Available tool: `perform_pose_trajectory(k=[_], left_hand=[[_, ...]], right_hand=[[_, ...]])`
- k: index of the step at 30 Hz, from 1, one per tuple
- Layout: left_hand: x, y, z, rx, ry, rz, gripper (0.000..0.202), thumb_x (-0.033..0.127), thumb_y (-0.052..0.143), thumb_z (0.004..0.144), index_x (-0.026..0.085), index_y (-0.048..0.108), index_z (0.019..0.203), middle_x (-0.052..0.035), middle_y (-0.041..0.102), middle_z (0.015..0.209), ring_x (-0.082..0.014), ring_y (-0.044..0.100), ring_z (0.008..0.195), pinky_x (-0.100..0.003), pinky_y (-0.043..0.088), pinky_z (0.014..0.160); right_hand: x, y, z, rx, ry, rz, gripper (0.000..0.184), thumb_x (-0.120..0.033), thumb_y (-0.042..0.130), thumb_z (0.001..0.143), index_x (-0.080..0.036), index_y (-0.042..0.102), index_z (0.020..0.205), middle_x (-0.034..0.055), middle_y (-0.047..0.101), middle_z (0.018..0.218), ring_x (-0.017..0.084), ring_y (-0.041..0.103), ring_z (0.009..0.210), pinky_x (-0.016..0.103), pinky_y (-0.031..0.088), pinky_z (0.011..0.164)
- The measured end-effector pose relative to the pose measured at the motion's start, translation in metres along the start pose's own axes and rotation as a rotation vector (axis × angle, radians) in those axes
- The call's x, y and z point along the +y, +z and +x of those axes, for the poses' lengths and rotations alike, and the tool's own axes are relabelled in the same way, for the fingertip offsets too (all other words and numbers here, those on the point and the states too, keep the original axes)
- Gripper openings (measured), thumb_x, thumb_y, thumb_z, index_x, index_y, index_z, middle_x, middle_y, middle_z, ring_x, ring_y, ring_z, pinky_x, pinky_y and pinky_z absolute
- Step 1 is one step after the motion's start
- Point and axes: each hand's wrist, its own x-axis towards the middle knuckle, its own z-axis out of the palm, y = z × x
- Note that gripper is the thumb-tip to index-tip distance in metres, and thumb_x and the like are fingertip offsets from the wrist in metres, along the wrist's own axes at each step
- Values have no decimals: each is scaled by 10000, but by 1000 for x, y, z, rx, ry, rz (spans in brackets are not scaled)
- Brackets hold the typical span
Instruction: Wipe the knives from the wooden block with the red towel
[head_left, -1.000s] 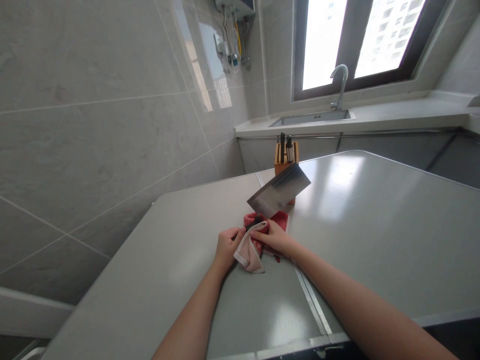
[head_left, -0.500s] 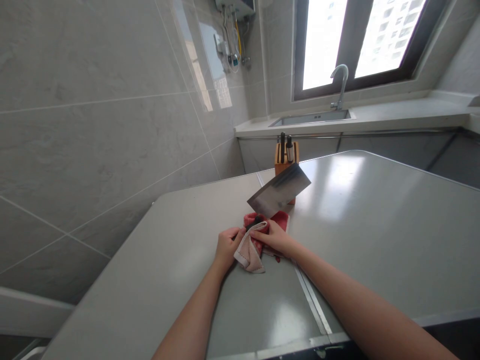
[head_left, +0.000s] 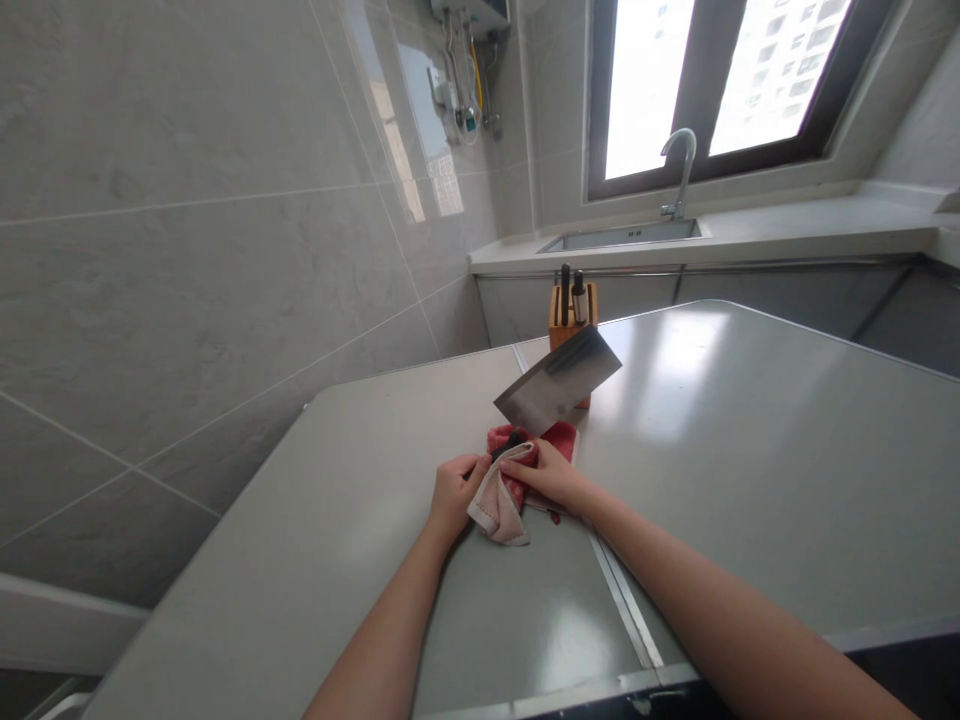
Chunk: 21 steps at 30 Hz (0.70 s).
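My left hand point(head_left: 456, 487) is closed round the black handle of a cleaver point(head_left: 559, 382). The broad steel blade tilts up and to the right, in front of a wooden knife block point(head_left: 574, 305). In my right hand point(head_left: 551, 475) a red and pale pink cloth point(head_left: 501, 505) is pinched against the handle near the blade. One pale corner of it hangs down towards the table, and a red part lies behind my right fingers. The cloth hides part of the handle.
The grey table point(head_left: 360, 480) has a metal seam point(head_left: 622, 600) running through it. Two dark-handled tools stand in the block. Beyond the table is a counter point(head_left: 795, 220) with a sink point(head_left: 630, 235) and a faucet point(head_left: 682, 170). A tiled wall point(head_left: 225, 250) rises at the left.
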Motion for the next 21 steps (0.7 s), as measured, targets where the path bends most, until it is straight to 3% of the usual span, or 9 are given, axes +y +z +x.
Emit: perform_pose_trajectory(k=[7, 21], left_hand=[[-1, 0, 0, 8, 5, 1, 455, 477, 429, 823, 128, 487, 538, 30, 379, 515, -94, 352, 531, -214, 270, 506], [0, 0, 1, 8, 5, -1, 468, 495, 428, 815, 127, 502, 534, 26, 398, 511, -99, 365, 531, -215, 279, 506]], right_hand=[[5, 0, 1, 7, 3, -14, 369, -445, 628, 708, -149, 618, 929, 55, 657, 893, 217, 594, 866, 328, 460, 775], [2, 1, 1, -13, -28, 9, 319, -449, 619, 712, -149, 612, 820, 42, 653, 840, 199, 590, 820, 321, 459, 768]])
